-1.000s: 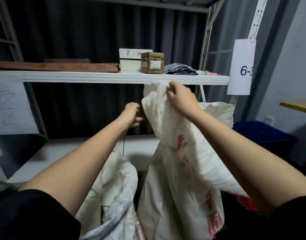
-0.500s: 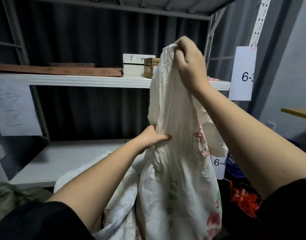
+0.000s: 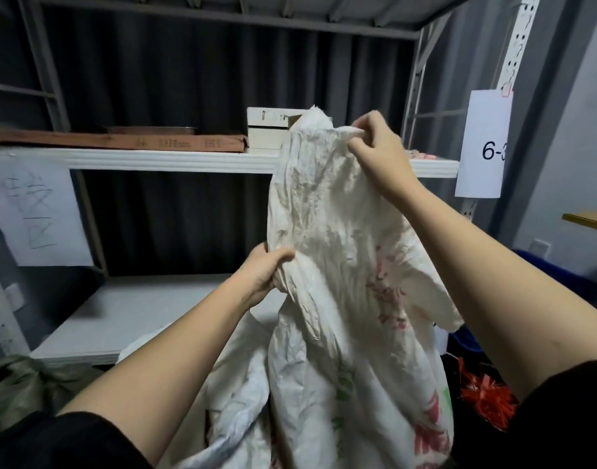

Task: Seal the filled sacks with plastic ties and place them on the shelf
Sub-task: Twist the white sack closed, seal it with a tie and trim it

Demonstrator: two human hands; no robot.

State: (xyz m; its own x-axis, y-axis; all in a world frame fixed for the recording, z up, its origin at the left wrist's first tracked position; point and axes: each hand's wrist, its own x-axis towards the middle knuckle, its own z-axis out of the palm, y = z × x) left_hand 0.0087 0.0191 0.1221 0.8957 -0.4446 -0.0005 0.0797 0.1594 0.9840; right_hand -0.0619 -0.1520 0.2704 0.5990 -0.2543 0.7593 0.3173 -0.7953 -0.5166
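Observation:
A white woven sack [image 3: 341, 265] with red and green print hangs upright in front of me, its top stretched tall. My right hand [image 3: 378, 150] pinches the sack's top edge at the height of the upper shelf [image 3: 155, 160]. My left hand [image 3: 266, 275] grips the sack's neck lower down, on its left side. A second white sack [image 3: 236, 394] slumps below, to the left of the held one. The white lower shelf [image 3: 138, 316] lies behind both. A bundle of red plastic ties [image 3: 486, 401] sits low at the right.
On the upper shelf rest a flat brown carton [image 3: 121, 142] and white boxes [image 3: 270, 130]. Paper labels hang at the left [image 3: 36, 211] and on the right post [image 3: 483, 143]. A blue bin [image 3: 561, 282] stands at the right, olive cloth [image 3: 19, 384] at the lower left.
My right hand has dropped a little from its highest lift and now pinches the top edge spread out. My left hand keeps its grip on the sack's neck.

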